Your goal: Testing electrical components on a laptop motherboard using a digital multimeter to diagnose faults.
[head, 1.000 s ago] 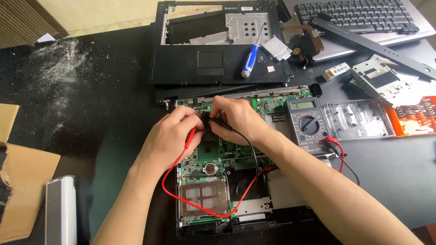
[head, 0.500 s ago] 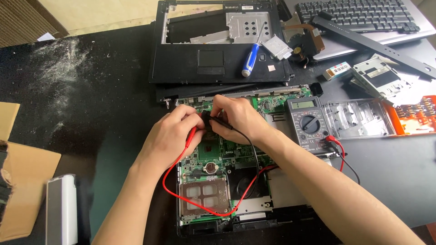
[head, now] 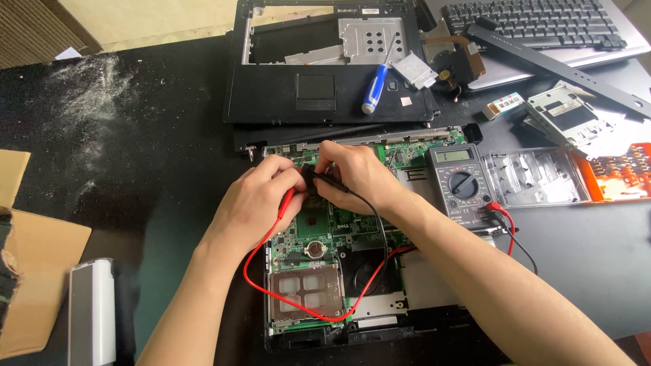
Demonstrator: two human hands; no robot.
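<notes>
An opened laptop base with a green circuit board lies in front of me on the black table. My left hand holds a red test probe against the board. My right hand holds a black test probe close beside it, tips meeting near the board's upper middle. Red and black leads loop over the board and run to a grey multimeter just right of my right hand.
A black laptop palmrest shell with a blue-handled screwdriver lies behind the board. A keyboard, metal brackets, a clear plastic case and an orange bit holder sit right. Cardboard and a white device lie at left.
</notes>
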